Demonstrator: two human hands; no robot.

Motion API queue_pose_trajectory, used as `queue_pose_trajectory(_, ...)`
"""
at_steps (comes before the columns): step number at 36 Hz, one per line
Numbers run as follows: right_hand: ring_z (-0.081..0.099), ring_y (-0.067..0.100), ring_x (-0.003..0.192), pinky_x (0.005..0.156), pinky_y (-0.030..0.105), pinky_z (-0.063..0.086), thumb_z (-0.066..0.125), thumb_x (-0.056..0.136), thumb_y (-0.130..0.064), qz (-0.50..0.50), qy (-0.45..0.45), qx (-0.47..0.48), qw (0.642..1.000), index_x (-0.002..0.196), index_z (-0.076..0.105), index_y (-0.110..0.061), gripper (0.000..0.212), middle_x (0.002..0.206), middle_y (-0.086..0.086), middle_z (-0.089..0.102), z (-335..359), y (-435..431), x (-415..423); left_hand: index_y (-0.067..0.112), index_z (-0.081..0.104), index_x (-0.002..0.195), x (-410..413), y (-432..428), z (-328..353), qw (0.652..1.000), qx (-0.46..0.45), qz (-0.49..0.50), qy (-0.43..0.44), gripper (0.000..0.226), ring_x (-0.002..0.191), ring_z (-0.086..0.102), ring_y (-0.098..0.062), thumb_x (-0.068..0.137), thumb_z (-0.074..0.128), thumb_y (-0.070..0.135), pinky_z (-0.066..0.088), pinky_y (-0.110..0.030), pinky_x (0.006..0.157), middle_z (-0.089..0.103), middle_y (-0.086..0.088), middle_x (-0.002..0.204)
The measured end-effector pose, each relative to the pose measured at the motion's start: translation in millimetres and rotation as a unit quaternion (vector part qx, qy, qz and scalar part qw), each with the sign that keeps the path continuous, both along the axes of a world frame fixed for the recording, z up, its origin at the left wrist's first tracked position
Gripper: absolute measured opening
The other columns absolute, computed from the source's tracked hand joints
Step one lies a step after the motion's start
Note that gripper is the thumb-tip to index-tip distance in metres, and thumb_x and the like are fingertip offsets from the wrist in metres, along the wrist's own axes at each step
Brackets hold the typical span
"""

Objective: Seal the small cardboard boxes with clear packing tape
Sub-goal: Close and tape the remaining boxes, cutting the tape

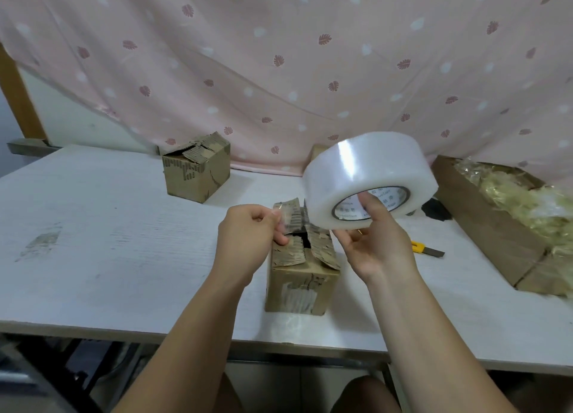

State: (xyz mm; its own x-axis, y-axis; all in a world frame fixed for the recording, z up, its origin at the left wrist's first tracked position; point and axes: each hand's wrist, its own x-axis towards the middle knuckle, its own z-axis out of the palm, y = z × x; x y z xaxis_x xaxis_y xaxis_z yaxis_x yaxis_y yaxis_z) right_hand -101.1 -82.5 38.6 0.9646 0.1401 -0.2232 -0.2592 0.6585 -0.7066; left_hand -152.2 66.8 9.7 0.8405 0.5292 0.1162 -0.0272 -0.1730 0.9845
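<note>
Overhead, glossy round tape roll (369,180) in right hand (375,245), torn corrugated box (302,263) beneath

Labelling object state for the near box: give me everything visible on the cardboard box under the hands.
The near box is small brown corrugated cardboard, standing upright on the white table near its front edge. Its top flaps are open and ragged, the liner torn off in strips, with a dark gap between them. Old clear tape remnants cling to its front face. The left hand pinches a flap; the right hand holds the tape roll just above it.
</note>
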Motion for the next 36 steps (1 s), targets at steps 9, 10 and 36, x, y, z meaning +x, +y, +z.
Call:
queue_pose_trajectory(9, 0.073, 0.020, 0.065, 0.057, 0.036, 0.061, 0.070, 0.089, -0.018, -0.022, -0.010, -0.056, 0.998, 0.100, 0.062, -0.013, 0.014, 0.077, 0.008, 0.075, -14, 0, 6, -0.003, 0.065, 0.071, 3, 1, 5, 0.989, -0.143, -0.036, 0.012, 0.028, 0.043, 0.055, -0.010, 0.095, 0.054, 0.005, 0.048, -0.016, 0.052, 0.062, 0.000, 0.052)
queue_pose_trajectory(10, 0.072, 0.020, 0.061, 0.057, 0.036, 0.061, 0.070, 0.089, -0.019, -0.025, 0.003, -0.051, 0.998, 0.098, 0.061, -0.013, 0.014, 0.080, 0.010, 0.073, -14, 0, 7, -0.001, 0.065, 0.069, 3, 1, 5, 0.989, -0.141, -0.033, 0.009, 0.029, 0.042, 0.054, -0.010, 0.095, 0.054, 0.005, 0.048, -0.019, 0.055, 0.061, -0.001, 0.053)
queue_pose_trajectory(36, 0.065, 0.025, 0.072, 0.081, 0.050, 0.059, 0.069, 0.086, -0.014, -0.076, 0.032, 0.043, 0.996, 0.096, 0.061, -0.013, 0.013, 0.090, 0.012, 0.068, -20, 8, 12, -0.004, 0.071, 0.080, 4, -5, -10, 0.993, -0.114, -0.005, -0.005, 0.027, 0.039, 0.048, 0.004, 0.095, 0.059, 0.015, 0.045, -0.026, 0.067, 0.059, 0.017, 0.049)
